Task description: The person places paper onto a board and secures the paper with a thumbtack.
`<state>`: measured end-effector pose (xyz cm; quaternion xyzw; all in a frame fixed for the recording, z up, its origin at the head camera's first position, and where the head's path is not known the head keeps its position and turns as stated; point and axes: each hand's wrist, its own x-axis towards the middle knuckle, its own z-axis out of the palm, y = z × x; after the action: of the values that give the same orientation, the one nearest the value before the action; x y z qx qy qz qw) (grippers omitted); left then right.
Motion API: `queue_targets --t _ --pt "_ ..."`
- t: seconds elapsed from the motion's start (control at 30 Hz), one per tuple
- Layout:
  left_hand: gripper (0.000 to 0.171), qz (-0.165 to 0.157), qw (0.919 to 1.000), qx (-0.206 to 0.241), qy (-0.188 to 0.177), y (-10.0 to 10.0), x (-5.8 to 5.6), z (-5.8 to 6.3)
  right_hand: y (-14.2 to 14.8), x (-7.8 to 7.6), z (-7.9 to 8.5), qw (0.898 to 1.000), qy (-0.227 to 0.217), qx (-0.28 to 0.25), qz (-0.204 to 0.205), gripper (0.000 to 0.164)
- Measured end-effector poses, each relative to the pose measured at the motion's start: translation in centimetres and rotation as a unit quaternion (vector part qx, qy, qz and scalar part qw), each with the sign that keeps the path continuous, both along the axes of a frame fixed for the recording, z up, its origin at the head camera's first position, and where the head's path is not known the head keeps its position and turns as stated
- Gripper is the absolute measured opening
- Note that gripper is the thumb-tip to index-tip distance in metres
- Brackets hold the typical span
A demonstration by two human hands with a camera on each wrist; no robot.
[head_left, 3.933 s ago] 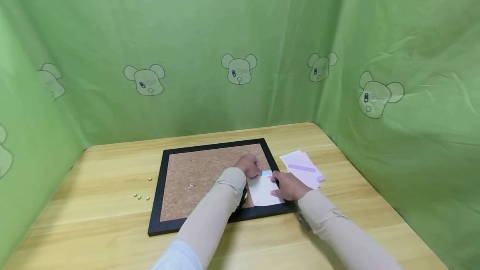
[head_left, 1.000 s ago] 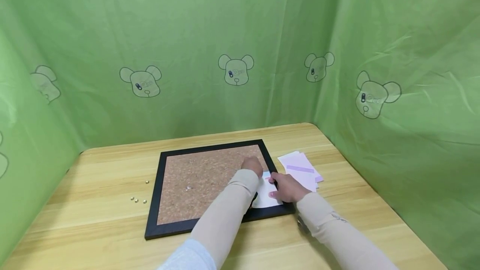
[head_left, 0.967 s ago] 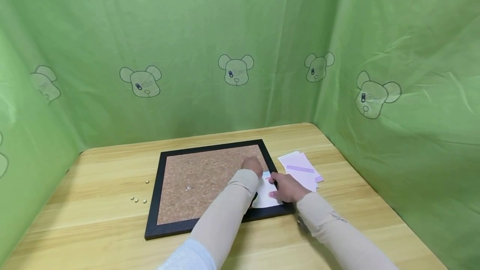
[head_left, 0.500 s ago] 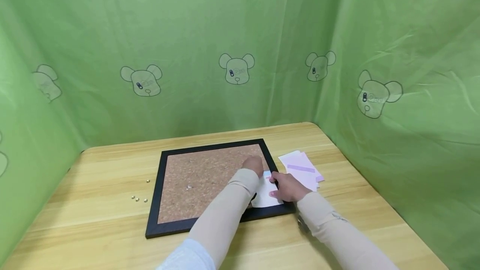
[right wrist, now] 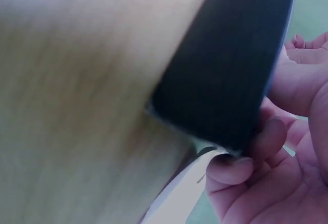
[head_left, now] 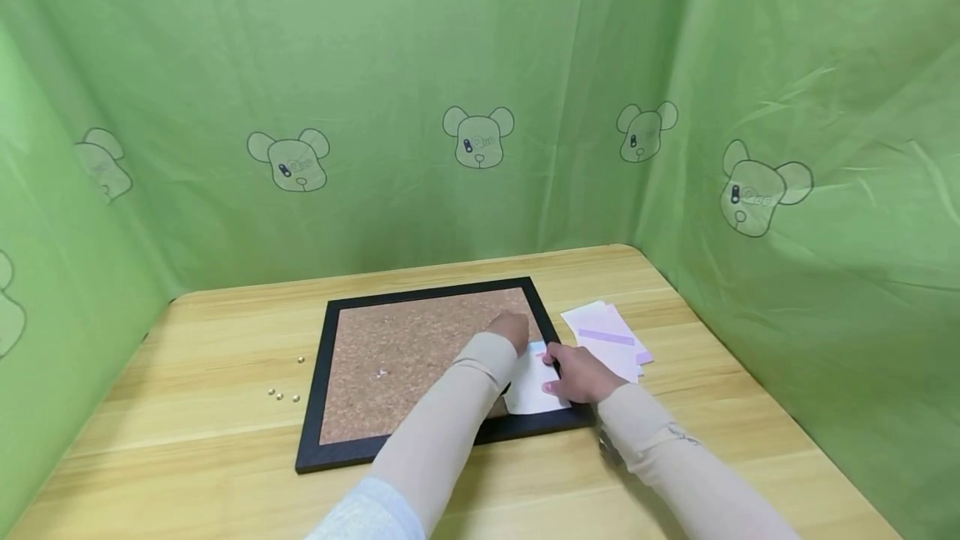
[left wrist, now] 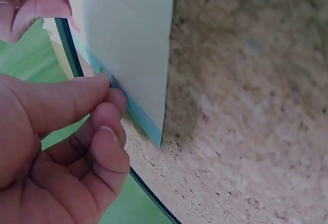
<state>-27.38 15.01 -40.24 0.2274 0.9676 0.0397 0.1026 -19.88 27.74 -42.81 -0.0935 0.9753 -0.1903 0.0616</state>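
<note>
A white sheet of paper [head_left: 528, 390] with a blue strip along its far edge lies on the right part of a cork board [head_left: 420, 348]. My left hand [head_left: 510, 330] is at that edge. In the left wrist view, thumb and forefinger come together on the blue strip [left wrist: 146, 119], pinching; what sits between the tips is hidden. My right hand [head_left: 581, 373] grips the board's black frame [right wrist: 225, 55] on its right side, fingers curled around the edge. Its thumb and forefinger tips reach onto the paper.
Several small gold thumbtacks [head_left: 280, 397] lie on the wooden table [head_left: 187, 407] left of the board. White and lilac sheets [head_left: 607, 336] are stacked loosely right of it. A small whitish mark [head_left: 381, 373] shows on the cork. Green curtains [head_left: 390, 40] enclose the table.
Compared with the oldest frame, my left hand has shifted slightly right and turned so its fingertips are hidden from the head view. My right hand keeps its hold; paper and board look unmoved.
</note>
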Motion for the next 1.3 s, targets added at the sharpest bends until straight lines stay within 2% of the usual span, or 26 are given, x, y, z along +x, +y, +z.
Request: queue_targets --t 0.13,0.33,0.43,0.6,0.7,0.87,1.03,1.17,1.3 --pt "0.017 -0.013 0.9999 0.0 -0.008 -0.4 0.3 0.4 0.1 0.1 0.2 1.0 -0.004 0.0 -0.004 0.035" --pt "0.016 -0.011 0.9964 0.028 -0.08 -1.5 0.5 1.2 0.2 0.0 0.3 1.0 -0.003 0.001 -0.003 0.035" --pt "0.012 -0.022 0.9945 0.01 -0.102 -1.8 0.7 1.2 0.4 0.1 0.4 1.0 -0.009 0.003 -0.008 0.036" --pt "0.014 -0.053 0.9939 -0.019 -0.095 -2.1 0.8 0.6 0.4 0.3 0.3 1.0 -0.007 -0.001 -0.001 0.036" --pt "0.014 -0.069 0.9932 -0.008 -0.093 -2.8 0.9 0.3 0.3 0.3 0.2 1.0 -0.002 -0.001 0.005 0.036" --pt "0.02 -0.068 0.9901 0.043 -0.115 -3.8 1.4 0.3 0.3 0.0 0.0 1.0 -0.004 0.001 0.005 0.036" --pt "0.031 -0.066 0.9839 0.122 -0.113 -4.8 2.3 0.5 0.4 -0.3 0.0 1.0 -0.009 -0.001 0.004 0.035" --pt "0.035 -0.063 0.9754 0.187 -0.099 -5.7 3.2 1.1 0.4 -0.3 -0.1 1.0 -0.008 -0.002 0.006 0.035" --pt "0.041 -0.066 0.9729 0.212 -0.064 -6.9 3.8 2.0 0.4 -0.4 -0.1 1.0 -0.008 -0.009 0.005 0.035"
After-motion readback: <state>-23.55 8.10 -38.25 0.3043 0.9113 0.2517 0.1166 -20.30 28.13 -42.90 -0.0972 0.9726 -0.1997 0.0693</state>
